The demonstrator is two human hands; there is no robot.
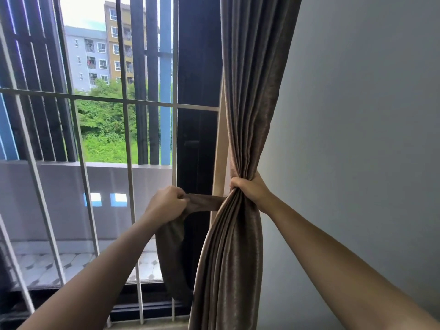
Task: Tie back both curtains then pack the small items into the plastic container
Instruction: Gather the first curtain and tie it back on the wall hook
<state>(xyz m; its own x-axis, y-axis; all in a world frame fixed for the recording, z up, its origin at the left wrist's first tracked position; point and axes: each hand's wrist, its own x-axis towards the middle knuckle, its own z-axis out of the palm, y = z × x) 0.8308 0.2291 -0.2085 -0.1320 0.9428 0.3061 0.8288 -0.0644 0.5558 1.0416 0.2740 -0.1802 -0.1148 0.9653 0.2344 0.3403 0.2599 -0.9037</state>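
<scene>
While the right grip [247,189] bunches the brown pleated curtain [250,91], the left grip [166,202] clutches its matching fabric tie-back [206,203]; wrapping likely comes next.

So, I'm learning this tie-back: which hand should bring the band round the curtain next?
Left, probably: the left hand grips the band pulled out sideways, while the right hand is busy holding the curtain bunched.
</scene>
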